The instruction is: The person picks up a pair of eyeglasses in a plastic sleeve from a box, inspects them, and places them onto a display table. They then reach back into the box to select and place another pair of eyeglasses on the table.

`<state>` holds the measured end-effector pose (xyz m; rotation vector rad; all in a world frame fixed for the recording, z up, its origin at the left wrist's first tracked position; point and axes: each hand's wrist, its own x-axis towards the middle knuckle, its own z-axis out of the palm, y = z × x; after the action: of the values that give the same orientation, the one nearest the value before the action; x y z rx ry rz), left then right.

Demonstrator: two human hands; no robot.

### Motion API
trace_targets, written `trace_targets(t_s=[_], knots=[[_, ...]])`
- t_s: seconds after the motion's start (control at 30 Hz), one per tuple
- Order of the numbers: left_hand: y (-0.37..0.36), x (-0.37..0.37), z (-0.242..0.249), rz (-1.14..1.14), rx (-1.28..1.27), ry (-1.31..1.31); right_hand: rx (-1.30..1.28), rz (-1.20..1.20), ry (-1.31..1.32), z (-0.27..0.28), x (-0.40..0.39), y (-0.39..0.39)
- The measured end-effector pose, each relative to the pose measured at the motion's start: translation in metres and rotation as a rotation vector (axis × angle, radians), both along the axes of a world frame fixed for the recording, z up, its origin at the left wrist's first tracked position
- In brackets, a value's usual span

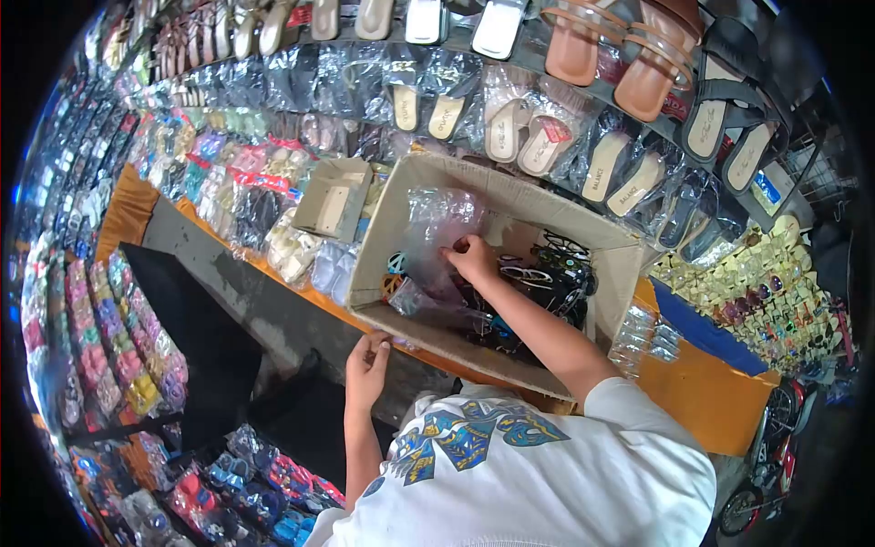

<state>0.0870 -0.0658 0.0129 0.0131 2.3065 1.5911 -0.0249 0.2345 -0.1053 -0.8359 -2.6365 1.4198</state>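
A large open cardboard box (374,237) stands before me. Reaching inside it, my right hand (471,262) has its thumb and fingers pinched on a clear plastic bag (447,214), which lies against the box's left side. Dark tangled items with thin looped outlines (556,273) fill the right part of the box, partly behind my forearm. Outside the near left corner of the box, my left hand (366,365) is closed, thumb against bent fingers; I cannot tell what is in it.
A smaller cardboard box (333,201) sits left of the large one. Bagged sandals (506,128) line the tiers behind it. Brown sandals (574,50) stand higher up. Colourful bagged footwear (128,328) covers the left racks. A red motorcycle (775,447) is at the far right.
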Motion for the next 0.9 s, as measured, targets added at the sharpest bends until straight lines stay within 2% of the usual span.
trace_targets(t_s=[0.17,0.23,0.3,0.4,0.47,0.53,0.7,0.77,0.83,0.9], knots=[[-0.003,-0.027,0.012,-0.037,-0.057,0.041,-0.111,-0.072,0.082,-0.003,-0.006,-0.010],[-0.009,-0.036,0.009,0.006,0.057,0.146,-0.118,-0.105,0.100,0.008,0.000,-0.009],[-0.020,-0.048,0.016,-0.025,0.094,0.126,-0.264,-0.159,0.107,0.022,0.009,-0.006],[-0.033,-0.073,0.020,-0.110,0.170,0.192,-0.190,-0.243,0.258,-0.012,0.019,0.005],[-0.034,-0.091,0.025,-0.134,0.186,0.192,-0.199,-0.290,0.246,-0.006,0.037,0.012],[-0.035,-0.109,0.028,-0.217,0.201,0.230,-0.190,-0.367,0.241,0.006,0.059,0.013],[-0.022,-0.138,0.041,-0.421,0.282,0.287,-0.333,-0.547,0.425,0.052,0.112,0.000],[-0.013,-0.147,0.035,-0.470,0.320,0.240,-0.320,-0.534,0.477,0.075,0.129,-0.014],[0.000,-0.151,0.029,-0.544,0.457,0.224,-0.428,-0.575,0.428,0.106,0.143,-0.032],[0.011,-0.149,0.032,-0.584,0.453,0.167,-0.433,-0.556,0.462,0.125,0.151,-0.055]])
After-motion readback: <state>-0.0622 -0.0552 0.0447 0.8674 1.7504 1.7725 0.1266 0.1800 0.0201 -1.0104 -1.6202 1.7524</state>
